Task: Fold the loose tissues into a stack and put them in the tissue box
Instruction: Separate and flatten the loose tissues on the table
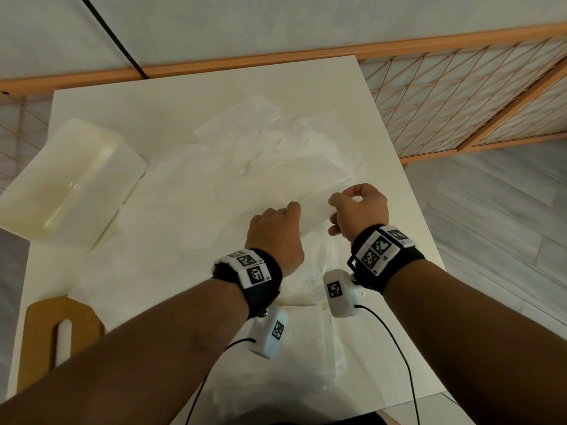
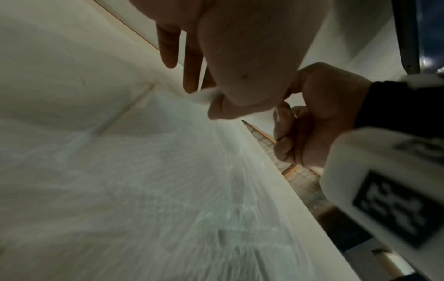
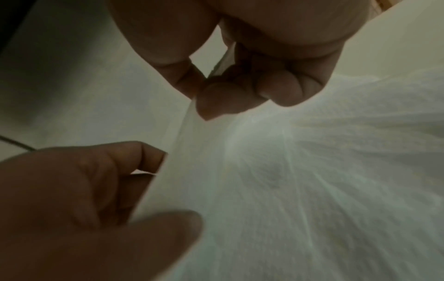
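Several loose white tissues [image 1: 245, 167] lie spread and overlapping across the white table [image 1: 190, 87]. Both hands hold one tissue [image 1: 313, 207] lifted a little above the pile at mid-right. My left hand [image 1: 285, 216] pinches its near-left edge, thumb against fingers. My right hand [image 1: 346, 207] pinches its right edge. In the left wrist view the left thumb pinches the tissue [image 2: 168, 171]; in the right wrist view the right fingers pinch the sheet [image 3: 288, 180]. A folded tissue stack [image 1: 306, 342] lies near the front edge. The white tissue box [image 1: 70, 176] stands open at the left.
A wooden lid [image 1: 52, 332] with a long slot lies at the front left corner. A wooden lattice screen [image 1: 460, 96] stands beyond the table's right side. A black cable [image 1: 113, 35] runs down the far wall.
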The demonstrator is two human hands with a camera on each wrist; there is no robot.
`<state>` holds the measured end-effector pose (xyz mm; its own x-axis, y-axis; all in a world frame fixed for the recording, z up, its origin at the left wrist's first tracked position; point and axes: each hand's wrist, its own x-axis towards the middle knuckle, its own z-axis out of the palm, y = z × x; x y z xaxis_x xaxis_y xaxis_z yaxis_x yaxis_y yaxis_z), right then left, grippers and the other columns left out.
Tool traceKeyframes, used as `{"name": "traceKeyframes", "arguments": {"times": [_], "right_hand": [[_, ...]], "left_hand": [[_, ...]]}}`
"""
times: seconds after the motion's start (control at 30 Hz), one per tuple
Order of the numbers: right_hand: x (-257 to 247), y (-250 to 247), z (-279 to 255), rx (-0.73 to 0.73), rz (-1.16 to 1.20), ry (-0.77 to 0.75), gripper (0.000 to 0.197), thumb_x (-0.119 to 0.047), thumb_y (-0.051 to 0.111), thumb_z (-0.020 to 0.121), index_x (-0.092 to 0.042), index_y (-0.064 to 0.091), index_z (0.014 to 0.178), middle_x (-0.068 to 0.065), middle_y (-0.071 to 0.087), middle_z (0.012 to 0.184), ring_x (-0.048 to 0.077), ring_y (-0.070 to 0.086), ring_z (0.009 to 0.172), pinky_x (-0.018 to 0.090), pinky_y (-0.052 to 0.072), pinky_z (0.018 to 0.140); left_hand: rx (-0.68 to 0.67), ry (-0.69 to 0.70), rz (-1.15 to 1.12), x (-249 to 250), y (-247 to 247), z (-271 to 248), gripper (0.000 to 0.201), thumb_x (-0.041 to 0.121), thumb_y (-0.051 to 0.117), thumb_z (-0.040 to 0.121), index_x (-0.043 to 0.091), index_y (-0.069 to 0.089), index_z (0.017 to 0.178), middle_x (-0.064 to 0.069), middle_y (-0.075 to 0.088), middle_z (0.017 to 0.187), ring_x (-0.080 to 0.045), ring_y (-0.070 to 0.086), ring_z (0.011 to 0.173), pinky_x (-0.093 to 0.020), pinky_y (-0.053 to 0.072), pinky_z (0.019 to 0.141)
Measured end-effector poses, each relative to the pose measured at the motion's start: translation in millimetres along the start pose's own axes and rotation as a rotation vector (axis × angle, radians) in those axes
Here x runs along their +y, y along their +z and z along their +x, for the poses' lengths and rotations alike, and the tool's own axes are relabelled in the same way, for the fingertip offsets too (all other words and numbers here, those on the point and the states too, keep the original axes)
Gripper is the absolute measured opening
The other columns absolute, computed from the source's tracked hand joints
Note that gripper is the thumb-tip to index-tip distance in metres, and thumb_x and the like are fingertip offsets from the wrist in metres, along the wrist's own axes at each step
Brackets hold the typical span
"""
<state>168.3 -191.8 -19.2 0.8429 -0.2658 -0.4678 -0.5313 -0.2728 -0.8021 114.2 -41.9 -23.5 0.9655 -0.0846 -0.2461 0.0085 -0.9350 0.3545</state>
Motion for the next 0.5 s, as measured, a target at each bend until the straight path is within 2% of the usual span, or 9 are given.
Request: {"name": "traceKeyframes", "arguments": {"times": [0.07,0.13,0.2,0.3,0.4,0.5], "right_hand": [[0.3,-1.0,-0.3,0.025,-0.038,-0.040,0.019,-0.031,0.069,0.083,-0.014,0.062,0.091,0.007,0.072,0.069,0.024,0.070,0.051,0.032,0.053,0.056],[2.5,-3.1,1.4,0.050,-0.088,-0.054,0.025,-0.038,0.069,0.083,-0.014,0.063,0.086,0.006,0.073,0.075,0.026,0.072,0.060,0.033,0.055,0.059],[5.0,-5.9,3.3,0.039,-0.083,-0.033,0.026,-0.039,0.069,0.085,-0.015,0.063,0.090,0.005,0.073,0.077,0.026,0.073,0.062,0.032,0.053,0.061],[10.3,-7.6,4.4,0.006,-0.026,-0.026,0.028,-0.040,0.069,0.088,-0.015,0.062,0.097,0.007,0.074,0.085,0.022,0.072,0.057,0.034,0.051,0.062],[9.7,-4.9,1.8,-0.009,0.082,-0.076,0.033,-0.041,0.067,0.093,-0.011,0.060,0.107,0.009,0.070,0.091,0.019,0.066,0.056,0.031,0.047,0.060],[9.4,-1.3,1.8,-0.008,0.133,-0.042,0.043,-0.049,0.064,0.093,-0.018,0.052,0.121,0.007,0.068,0.099,0.019,0.070,0.061,0.035,0.052,0.063]], "left_hand": [[-0.026,-0.003,-0.058,-8.1,-7.6,1.4,0.036,0.012,0.055,0.094,0.015,0.052,0.129,-0.004,0.066,0.107,-0.030,0.061,0.101,-0.037,0.046,0.089],[-0.069,0.024,-0.094,-20.3,-12.6,0.0,0.029,0.011,0.052,0.097,0.015,0.057,0.125,-0.003,0.065,0.100,-0.029,0.062,0.096,-0.032,0.044,0.081],[-0.125,0.043,-0.155,-32.8,-14.7,-3.0,0.023,0.012,0.053,0.098,0.017,0.060,0.120,0.000,0.063,0.095,-0.026,0.061,0.090,-0.028,0.041,0.075],[-0.177,-0.040,-0.359,-47.6,-16.6,-6.0,0.015,0.013,0.062,0.094,0.024,0.063,0.103,0.005,0.066,0.092,-0.019,0.062,0.081,-0.025,0.045,0.068],[-0.086,-0.176,-0.584,-59.2,-19.7,-5.6,0.021,0.010,0.072,0.085,0.028,0.063,0.090,0.008,0.071,0.090,-0.015,0.068,0.082,-0.024,0.050,0.066],[0.040,-0.313,-0.664,-69.5,-16.4,-0.6,0.020,0.014,0.074,0.083,0.028,0.062,0.091,0.006,0.072,0.094,-0.019,0.070,0.083,-0.033,0.058,0.072]]}}
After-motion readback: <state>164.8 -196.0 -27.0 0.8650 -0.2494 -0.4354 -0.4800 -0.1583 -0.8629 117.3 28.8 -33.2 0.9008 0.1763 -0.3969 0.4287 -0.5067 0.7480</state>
